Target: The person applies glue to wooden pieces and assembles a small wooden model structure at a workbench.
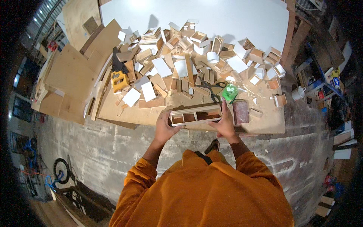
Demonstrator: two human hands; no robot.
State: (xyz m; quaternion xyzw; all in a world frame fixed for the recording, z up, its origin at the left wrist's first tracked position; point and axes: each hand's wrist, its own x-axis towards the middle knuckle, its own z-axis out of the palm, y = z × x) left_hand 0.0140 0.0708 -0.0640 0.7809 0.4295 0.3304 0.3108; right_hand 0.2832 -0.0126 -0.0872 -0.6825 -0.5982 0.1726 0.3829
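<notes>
Compartmented box [196,115] between left hand [164,125] and right hand [226,124] is showing bare wood, matt, smooth-edged. Just beyond right hand, green wad [230,92] is gleaming like thin plastic (scissors [212,86] beside it are looking dark, blade finish too small to tell). Right of same hand, reddish block [241,112] is looking matt, scuffed. Beyond left hand, saw handle [120,87] is showing smooth yellow plastic; white panels [131,97] are looking flat and smooth. Nearer body than both hands, orange sleeves [138,177] are showing soft matt cloth; floor [113,147] is looking like rough, stained concrete.
</notes>
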